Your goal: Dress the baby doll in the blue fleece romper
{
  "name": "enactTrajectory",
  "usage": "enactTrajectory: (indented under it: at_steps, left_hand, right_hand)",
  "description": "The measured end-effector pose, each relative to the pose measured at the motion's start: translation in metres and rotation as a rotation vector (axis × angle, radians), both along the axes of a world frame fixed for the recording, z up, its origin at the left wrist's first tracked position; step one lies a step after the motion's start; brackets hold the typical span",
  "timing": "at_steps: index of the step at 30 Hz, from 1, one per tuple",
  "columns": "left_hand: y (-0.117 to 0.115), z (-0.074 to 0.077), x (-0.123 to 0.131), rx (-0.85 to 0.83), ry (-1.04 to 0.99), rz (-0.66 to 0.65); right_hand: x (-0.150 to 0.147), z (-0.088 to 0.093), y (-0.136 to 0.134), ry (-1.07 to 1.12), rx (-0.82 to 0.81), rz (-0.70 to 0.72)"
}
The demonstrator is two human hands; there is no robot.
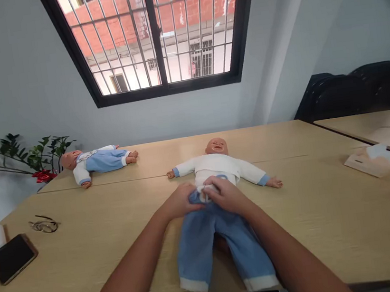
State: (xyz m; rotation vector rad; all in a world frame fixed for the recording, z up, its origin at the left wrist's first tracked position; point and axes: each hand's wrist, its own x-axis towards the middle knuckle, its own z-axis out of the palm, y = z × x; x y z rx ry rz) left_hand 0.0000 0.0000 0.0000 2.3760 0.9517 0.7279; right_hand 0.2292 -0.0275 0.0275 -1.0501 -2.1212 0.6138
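Two forearms seen bare to the view's lower edge, left hand and right hand likewise uncovered

Blue trousers, white cuffs

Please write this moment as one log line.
left hand: holds blue trousers at waist; right hand: same waist; near doll: face up on table; second doll: table's far left
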Motion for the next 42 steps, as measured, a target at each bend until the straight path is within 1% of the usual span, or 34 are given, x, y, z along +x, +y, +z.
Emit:
enactTrajectory:
  at_steps: [2, 5, 8, 10, 12, 14, 17, 19, 21, 24, 26, 27, 29, 32, 34, 36, 38, 39, 40, 42]
  left_hand:
    - [-0.002, -0.001, 0.001, 0.029, -0.030, 0.039]
    - [-0.004, -0.004, 0.003, 0.025, -0.170, 0.095]
    - [-0.008, -0.006, 0.006, -0.096, -0.262, 0.101]
    - [-0.012, -0.005, 0.006, -0.186, -0.284, 0.056]
    - [-0.016, -0.002, 0.006, -0.250, -0.256, -0.009]
    - [-0.020, 0.002, 0.005, -0.289, -0.167, -0.053]
    - [-0.023, 0.008, 0.004, -0.298, -0.027, -0.109]
    - [-0.023, 0.010, 0.004, -0.296, -0.024, -0.154]
    - [-0.021, 0.008, 0.004, -0.306, -0.122, -0.140]
    - [-0.015, 0.003, 0.004, -0.349, -0.396, -0.023]
    - [-0.013, 0.000, 0.004, -0.414, -0.557, 0.060]
    - [-0.012, -0.001, 0.004, -0.461, -0.609, 0.078]
    - [-0.013, -0.001, 0.004, -0.577, -0.660, 0.052]
    - [-0.017, 0.001, 0.002, -0.714, -0.618, -0.110]
    - [-0.019, 0.002, -0.001, -0.746, -0.500, -0.252]
    - [-0.021, 0.004, -0.003, -0.729, -0.326, -0.335]
    - [-0.021, 0.005, -0.004, -0.677, -0.203, -0.315]
    - [-0.021, 0.005, -0.004, -0.644, -0.194, -0.279]
    - [-0.021, 0.005, -0.003, -0.612, -0.225, -0.241]
    - [-0.019, 0.004, 0.000, -0.569, -0.394, -0.168]
  right_hand:
    - [0.000, 0.001, -0.005, 0.017, -0.059, 0.021]
    - [0.000, 0.002, -0.008, -0.013, -0.094, 0.060]
    - [0.003, 0.004, -0.005, -0.100, -0.095, 0.062]
    - [0.006, 0.006, -0.002, -0.093, -0.064, 0.013]
    - [0.010, 0.008, 0.000, -0.024, -0.027, -0.046]
    - [0.014, 0.012, 0.001, 0.071, -0.041, -0.068]
    - [0.017, 0.016, -0.001, 0.192, -0.178, -0.014]
    - [0.018, 0.016, -0.004, 0.265, -0.313, 0.043]
    - [0.017, 0.016, -0.008, 0.353, -0.449, 0.085]
    - [0.016, 0.016, -0.013, 0.421, -0.631, 0.155]
    - [0.014, 0.017, -0.016, 0.426, -0.701, 0.199]
    - [0.014, 0.018, -0.017, 0.423, -0.720, 0.212]
    - [0.014, 0.019, -0.017, 0.426, -0.740, 0.218]
    - [0.019, 0.017, -0.012, 0.494, -0.758, 0.167]
    - [0.022, 0.014, -0.008, 0.598, -0.749, 0.087]
    - [0.024, 0.011, -0.006, 0.688, -0.740, 0.018]
    - [0.022, 0.011, -0.006, 0.729, -0.741, 0.017]
    - [0.020, 0.012, -0.007, 0.735, -0.745, 0.044]
    - [0.018, 0.013, -0.009, 0.737, -0.749, 0.080]
    - [0.014, 0.015, -0.013, 0.743, -0.767, 0.151]
